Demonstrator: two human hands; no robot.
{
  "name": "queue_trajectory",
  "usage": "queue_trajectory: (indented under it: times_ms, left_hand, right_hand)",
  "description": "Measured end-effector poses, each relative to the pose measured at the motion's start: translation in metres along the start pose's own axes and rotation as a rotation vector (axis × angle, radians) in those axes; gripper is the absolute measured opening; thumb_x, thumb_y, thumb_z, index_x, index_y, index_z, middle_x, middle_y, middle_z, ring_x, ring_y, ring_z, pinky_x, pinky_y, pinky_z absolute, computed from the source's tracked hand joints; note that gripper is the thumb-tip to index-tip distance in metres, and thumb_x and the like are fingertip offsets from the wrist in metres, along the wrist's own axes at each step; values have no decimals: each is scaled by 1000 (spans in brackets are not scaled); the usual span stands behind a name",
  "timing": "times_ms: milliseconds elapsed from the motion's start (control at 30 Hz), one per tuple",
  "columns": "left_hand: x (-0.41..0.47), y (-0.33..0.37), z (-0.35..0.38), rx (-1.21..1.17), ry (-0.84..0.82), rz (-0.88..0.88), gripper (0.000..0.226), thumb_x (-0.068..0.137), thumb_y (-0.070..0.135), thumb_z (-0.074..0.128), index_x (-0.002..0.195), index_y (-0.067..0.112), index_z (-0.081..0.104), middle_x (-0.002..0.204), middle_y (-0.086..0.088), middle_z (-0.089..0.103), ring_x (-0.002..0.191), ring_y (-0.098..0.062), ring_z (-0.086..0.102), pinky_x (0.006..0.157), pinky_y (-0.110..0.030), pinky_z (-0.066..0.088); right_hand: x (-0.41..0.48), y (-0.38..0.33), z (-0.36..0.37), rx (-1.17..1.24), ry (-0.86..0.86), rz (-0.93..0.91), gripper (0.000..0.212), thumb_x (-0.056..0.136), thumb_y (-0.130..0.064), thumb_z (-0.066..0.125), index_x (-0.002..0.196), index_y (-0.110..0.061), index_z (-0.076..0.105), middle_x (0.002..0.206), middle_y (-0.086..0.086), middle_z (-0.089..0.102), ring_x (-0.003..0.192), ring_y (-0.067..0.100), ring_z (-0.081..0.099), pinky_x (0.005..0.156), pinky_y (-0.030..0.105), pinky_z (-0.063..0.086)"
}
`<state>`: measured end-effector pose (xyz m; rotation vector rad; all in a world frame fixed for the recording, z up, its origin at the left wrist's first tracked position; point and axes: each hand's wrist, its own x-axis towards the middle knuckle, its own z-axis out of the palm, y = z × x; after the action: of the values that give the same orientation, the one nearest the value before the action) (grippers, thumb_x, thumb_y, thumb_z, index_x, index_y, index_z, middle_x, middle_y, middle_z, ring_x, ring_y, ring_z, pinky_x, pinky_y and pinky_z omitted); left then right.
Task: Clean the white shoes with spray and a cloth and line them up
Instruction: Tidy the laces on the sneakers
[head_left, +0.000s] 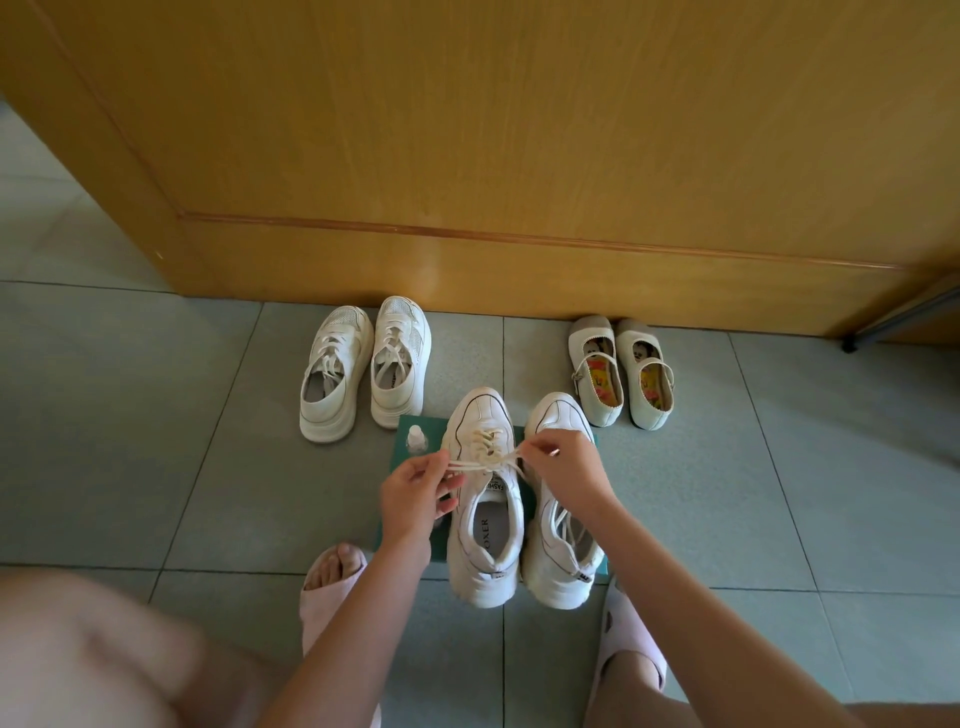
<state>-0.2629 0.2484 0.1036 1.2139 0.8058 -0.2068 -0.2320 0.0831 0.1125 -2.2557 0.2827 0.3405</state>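
Head view shows the left hand (415, 491) and right hand (566, 467) each pinching the lace (485, 464) with curled fingers (535, 448), likely tying it so the white shoe (485, 540) under the fingers looks neat

The spray bottle (415, 438) stands just past the left fingers, on the green cloth (435, 422)

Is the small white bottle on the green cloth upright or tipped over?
Upright: the small white bottle stands on the green cloth with its cap on top.
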Motion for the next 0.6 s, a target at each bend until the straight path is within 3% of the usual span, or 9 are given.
queue_trajectory:
  times_ms: [67,233,367,433,500,600]
  left_hand:
    - [2,2,0,8,-17,-39,8,89,17,62,89,9,63,80,-6,69,71,-13,65,56,-22,52]
    - [2,4,-1,-49,-18,-79,6,90,16,61,88,10,63,83,-6,70,71,-13,67,54,-22,53]
    - [2,5,-2,-63,-12,-85,7,90,17,61,89,11,61,89,-6,70,71,-10,69,54,-20,52]
    - [2,5,-1,-87,-7,-95,7,91,17,60,88,10,61,90,-8,70,72,-11,69,57,-22,52]
    - [2,6,-1,-107,13,-94,9,91,15,59,87,8,61,89,-10,70,73,-13,68,57,-22,53]
    - [0,5,-4,-114,42,-85,9,90,12,59,90,4,62,87,-11,69,74,-15,68,59,-22,56]
  right_hand:
    - [0,-4,0,173,1,16,14,90,-18,59,94,-12,71,79,-3,66,65,7,55,60,16,40]
    - [1,-5,-1,70,-192,44,23,95,-23,50,87,-6,63,62,2,46,47,8,33,46,18,27]
    - [2,-3,-7,24,-282,-11,21,91,-29,60,78,-13,56,76,5,57,65,12,49,66,24,42]
    - [4,1,-5,-51,-167,-2,17,89,-29,59,78,-16,58,83,1,63,80,15,52,77,31,44]
    - [3,0,-4,-196,0,30,15,90,-28,53,79,-19,58,85,-2,64,93,16,47,84,32,37]
    - [-1,-2,1,-314,121,123,22,89,-24,47,68,-19,49,76,0,57,88,21,48,86,34,37]
